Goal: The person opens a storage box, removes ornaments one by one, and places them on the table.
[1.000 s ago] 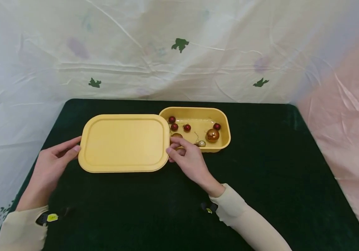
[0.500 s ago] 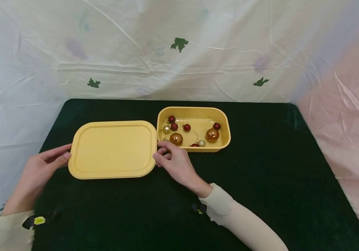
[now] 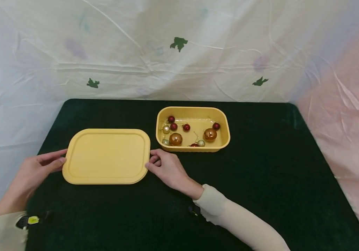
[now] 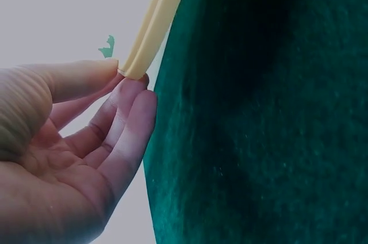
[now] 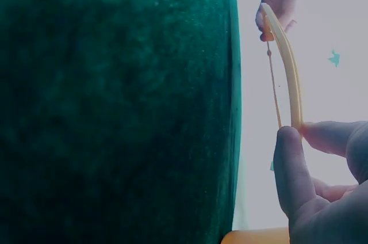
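Both hands hold a flat, rounded yellow lid [image 3: 106,156], one at each short end. My left hand [image 3: 35,172] pinches its left edge between thumb and fingers, and the left wrist view shows the lid's rim [image 4: 152,31] in that pinch. At the opposite end, my right hand [image 3: 170,170] pinches the right edge. In the right wrist view the lid [image 5: 290,65] is seen edge-on, raised off the dark green cloth. Behind and right of the lid stands the uncovered yellow box [image 3: 195,149], near the right hand's fingers.
Inside the box lie several small red baubles [image 3: 186,127], two larger amber baubles [image 3: 210,135] and some small gold ones [image 3: 166,129]. The table [image 3: 261,181] wears a dark green cloth. Pale patterned fabric [image 3: 179,76] hangs behind it and at both sides.
The lid, with both hands on it, has moved left and toward the person, away from the box. More of the box's left side and its baubles now shows. The box has stayed in place.
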Demonstrator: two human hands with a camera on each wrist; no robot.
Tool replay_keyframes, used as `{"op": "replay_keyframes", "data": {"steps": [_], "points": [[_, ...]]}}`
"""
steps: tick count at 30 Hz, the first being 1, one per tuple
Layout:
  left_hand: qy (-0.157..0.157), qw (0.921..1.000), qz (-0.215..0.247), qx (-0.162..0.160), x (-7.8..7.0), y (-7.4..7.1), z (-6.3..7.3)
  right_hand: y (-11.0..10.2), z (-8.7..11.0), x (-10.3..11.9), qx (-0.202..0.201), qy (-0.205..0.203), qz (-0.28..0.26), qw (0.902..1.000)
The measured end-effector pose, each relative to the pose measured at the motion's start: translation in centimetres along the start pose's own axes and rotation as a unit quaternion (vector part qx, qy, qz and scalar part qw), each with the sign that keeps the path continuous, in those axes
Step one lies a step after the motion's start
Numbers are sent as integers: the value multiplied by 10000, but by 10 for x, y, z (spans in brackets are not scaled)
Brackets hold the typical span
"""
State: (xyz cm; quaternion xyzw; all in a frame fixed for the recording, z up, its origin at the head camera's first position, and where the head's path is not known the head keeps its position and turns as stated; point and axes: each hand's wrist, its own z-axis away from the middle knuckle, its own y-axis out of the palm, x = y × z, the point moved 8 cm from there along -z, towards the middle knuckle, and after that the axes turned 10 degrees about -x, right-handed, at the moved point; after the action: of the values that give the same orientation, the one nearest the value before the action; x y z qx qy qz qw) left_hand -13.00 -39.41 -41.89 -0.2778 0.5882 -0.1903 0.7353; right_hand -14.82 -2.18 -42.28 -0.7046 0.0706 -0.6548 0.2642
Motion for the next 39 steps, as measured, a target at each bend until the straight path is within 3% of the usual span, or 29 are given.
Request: {"op": "replay_keyframes", "data": {"steps": [7,12,17,26,32,39], "points": [[5,9977,-602,323,6,4,-5,7,-6,-2,201,32,309,9993],[100,9954,-790,537,7,9,-10,9,-11,-5,279,44,502,9983],[232,9943,-854,594,7,13,-15,12,-15,-10,424,172,685,9966],[50,9922,-893,868,11,17,-17,17,-21,-14,714,267,937,9927],[-59,9921,-891,880,13,18,-18,19,-21,-13,866,220,1110,9898],[-26,9878,-1308,845,11,18,-18,21,-19,-11,1098,111,1136,9874]]}}
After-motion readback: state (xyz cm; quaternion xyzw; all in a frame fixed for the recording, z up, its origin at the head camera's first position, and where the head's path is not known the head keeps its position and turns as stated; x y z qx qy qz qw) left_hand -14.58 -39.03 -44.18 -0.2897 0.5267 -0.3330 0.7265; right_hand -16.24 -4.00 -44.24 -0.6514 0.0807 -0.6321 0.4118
